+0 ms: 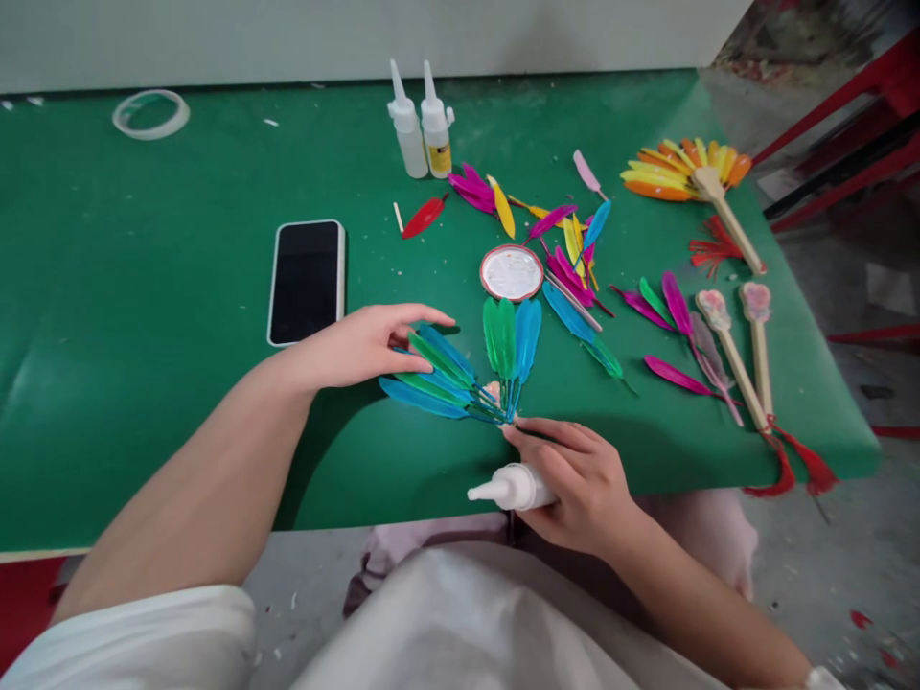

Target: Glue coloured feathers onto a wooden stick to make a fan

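A fan of blue and green feathers (442,374) lies spread near the table's front edge, its quills meeting at a small pale piece (492,392). My left hand (370,340) reaches over the fan's left side, index finger stretched out and thumb resting across the feathers, with a gap between them. At the base of the quills, the thumb and index finger of my right hand (586,479) touch the joint. That same hand is closed around a white glue bottle (521,487), whose nozzle points left. The lower part of the bottle is hidden in the palm.
Behind the fan sit a round white lid (512,273) and loose feathers (567,273). Two glue bottles (423,134) stand farther back. A phone (308,278) and a tape roll (150,115) lie left; tasselled sticks (740,355) and a yellow-orange feather fan (708,182) lie right.
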A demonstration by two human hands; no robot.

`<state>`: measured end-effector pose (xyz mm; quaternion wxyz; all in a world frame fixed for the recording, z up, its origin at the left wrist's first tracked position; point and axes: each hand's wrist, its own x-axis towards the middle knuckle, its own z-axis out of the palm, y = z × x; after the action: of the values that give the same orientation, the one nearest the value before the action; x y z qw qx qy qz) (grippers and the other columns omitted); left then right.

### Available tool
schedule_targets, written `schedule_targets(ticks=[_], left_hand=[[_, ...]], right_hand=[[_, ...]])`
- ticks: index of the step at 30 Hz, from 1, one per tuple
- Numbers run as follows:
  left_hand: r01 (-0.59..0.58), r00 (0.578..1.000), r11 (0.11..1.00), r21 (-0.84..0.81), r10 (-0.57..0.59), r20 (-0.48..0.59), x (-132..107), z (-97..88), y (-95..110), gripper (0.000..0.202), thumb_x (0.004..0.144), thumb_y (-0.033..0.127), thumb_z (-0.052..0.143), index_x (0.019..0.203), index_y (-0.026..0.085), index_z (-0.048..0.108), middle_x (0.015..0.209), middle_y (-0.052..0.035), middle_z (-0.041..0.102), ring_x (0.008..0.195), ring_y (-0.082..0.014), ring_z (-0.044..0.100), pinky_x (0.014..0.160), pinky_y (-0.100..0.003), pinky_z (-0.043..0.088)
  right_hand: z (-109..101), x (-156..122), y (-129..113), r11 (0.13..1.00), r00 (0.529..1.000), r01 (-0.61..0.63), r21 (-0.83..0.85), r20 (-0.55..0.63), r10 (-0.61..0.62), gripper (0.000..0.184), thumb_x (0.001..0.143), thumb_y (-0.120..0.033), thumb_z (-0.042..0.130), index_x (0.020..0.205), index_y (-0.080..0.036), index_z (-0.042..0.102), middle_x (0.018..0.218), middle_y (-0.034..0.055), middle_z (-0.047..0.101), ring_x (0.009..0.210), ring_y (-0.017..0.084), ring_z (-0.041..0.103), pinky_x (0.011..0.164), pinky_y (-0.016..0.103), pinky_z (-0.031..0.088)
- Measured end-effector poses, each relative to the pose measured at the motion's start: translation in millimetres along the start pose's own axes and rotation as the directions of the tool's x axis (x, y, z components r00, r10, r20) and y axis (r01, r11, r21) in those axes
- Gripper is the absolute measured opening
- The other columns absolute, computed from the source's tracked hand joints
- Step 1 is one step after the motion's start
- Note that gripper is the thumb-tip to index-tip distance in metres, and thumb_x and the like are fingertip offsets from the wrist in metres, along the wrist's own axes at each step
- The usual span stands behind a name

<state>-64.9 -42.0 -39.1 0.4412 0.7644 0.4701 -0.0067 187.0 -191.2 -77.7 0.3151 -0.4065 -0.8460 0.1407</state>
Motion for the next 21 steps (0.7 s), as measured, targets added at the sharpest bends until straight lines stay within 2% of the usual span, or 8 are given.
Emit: schedule_targets(ticks=[15, 19, 21], left_hand=[[-0.017, 1.000, 1.000, 0.005, 0.018, -0.010, 0.7, 1.0, 1.7, 0.050, 0.074, 0.034, 0.067, 0.122, 0.033, 0.053, 0.059, 0.0061, 0.034, 0.051, -0.0077, 0.033, 0.048, -0.017, 0.027], [-0.004, 1.000, 1.000, 0.018, 0.004, -0.007, 0.1, 1.0, 2.6, 0.051, 0.074, 0.034, 0.066, 0.123, 0.034, 0.052, 0.060, 0.0058, 0.035, 0.053, -0.0082, 0.034, 0.049, -0.017, 0.028], [-0.004, 1.000, 1.000, 0.019, 0.004, -0.006, -0.1, 1.2, 2.3, 0.052, 0.074, 0.034, 0.066, 0.124, 0.034, 0.051, 0.061, 0.0058, 0.035, 0.054, -0.0084, 0.034, 0.050, -0.018, 0.028]], right_hand=[[-0.6, 1.3, 0.1, 1.000, 1.000, -0.006, 0.000, -0.006, 0.006, 0.041, 0.067, -0.018, 0.060, 0.107, -0.015, 0.055, 0.101, 0.0033, 0.070, 0.102, 0.022, 0.062, 0.077, 0.035, 0.053], [-1.1, 1.8, -0.3, 1.000, 1.000, 0.004, 0.016, -0.010, -0.004, 0.033, 0.069, -0.020, 0.058, 0.102, -0.017, 0.056, 0.101, 0.0038, 0.070, 0.099, 0.021, 0.063, 0.075, 0.034, 0.052], [-0.4, 2.0, -0.7, 0.999, 0.999, 0.018, 0.042, -0.051, -0.016, 0.024, 0.071, -0.023, 0.058, 0.094, -0.017, 0.056, 0.103, 0.0053, 0.070, 0.096, 0.022, 0.063, 0.072, 0.035, 0.052]])
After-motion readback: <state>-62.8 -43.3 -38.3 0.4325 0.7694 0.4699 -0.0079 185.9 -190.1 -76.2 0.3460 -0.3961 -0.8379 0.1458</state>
